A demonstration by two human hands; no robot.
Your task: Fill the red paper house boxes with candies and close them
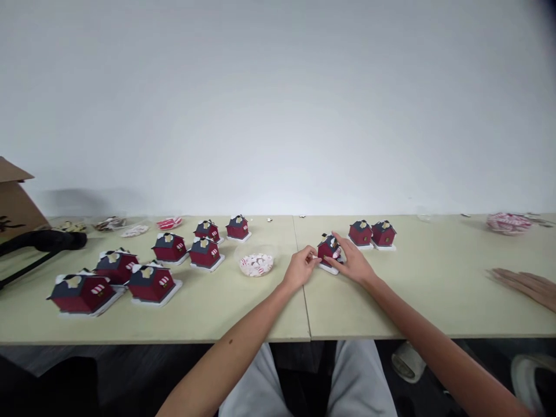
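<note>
A small red model house with a dark roof stands on the pale green table, just right of the seam. My left hand pinches its left side with the fingertips. My right hand wraps around its right side and front. Two more such houses stand just behind and to the right. A clear dish of red-and-white striped pieces sits to the left of my left hand.
Several finished red houses stand across the left half of the table. Another person's hand rests flat at the right edge. A dish of striped pieces sits far right. A cardboard box and black object lie far left.
</note>
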